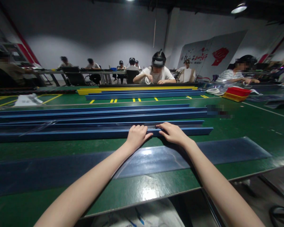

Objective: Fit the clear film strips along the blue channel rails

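A long blue U-shaped channel (85, 133) lies across the green table in front of me. My left hand (137, 136) is closed over its near wall, fingers inside and thumb on my side. Just to the right, my right hand (172, 133) grips the same wall, with its fingertips inside the channel and its thumb near the outer face. Between me and the channel, a long clear plastic strip (232, 150) lies flat beneath my forearms. Some clear film (41, 126) sticks out over the channel's left part.
More blue channels (132, 114) lie parallel just beyond. Farther back are yellow channels (142, 90) and another blue group. A red and yellow tray (236, 94) stands at the right beside white tape rolls (214, 91). Across the table a person (159, 71) handles a white roll.
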`<state>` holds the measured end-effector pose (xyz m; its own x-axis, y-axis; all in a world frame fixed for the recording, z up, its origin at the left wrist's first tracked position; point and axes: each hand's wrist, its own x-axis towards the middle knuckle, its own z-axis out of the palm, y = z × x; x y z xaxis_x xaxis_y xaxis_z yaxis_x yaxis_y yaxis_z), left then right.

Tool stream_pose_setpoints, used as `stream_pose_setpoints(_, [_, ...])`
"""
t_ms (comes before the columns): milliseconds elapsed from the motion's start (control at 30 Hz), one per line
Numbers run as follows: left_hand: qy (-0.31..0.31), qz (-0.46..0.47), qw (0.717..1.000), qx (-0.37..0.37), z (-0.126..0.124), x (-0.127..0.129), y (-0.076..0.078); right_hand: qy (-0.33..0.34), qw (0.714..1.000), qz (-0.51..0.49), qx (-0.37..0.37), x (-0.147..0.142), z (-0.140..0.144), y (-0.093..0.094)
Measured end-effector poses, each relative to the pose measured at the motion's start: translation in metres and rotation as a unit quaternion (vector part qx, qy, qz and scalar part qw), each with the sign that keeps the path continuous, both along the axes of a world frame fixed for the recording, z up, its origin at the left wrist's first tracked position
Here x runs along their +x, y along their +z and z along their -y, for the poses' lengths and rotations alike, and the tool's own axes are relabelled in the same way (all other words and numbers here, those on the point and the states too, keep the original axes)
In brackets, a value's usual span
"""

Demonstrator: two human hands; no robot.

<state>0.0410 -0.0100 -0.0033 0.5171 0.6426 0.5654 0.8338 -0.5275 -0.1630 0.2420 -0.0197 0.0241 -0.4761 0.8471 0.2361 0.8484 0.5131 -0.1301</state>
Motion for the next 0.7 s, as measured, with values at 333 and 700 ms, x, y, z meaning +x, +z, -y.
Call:
stream_pose_setpoints(333, [0.001, 0.003, 1.0, -0.003, -0.0001, 0.0005, -0.0004, 0.009, 1.0, 0.009, 0.011, 0.0014, -0.0018, -0.0015])
stream_pose_setpoints(700, [0.006, 0.002, 1.0, -0.026, 0.0007, 0.0005, 0.0008, 0.018, 1.0, 0.004, 0.025, 0.0023, -0.0032, -0.0027])
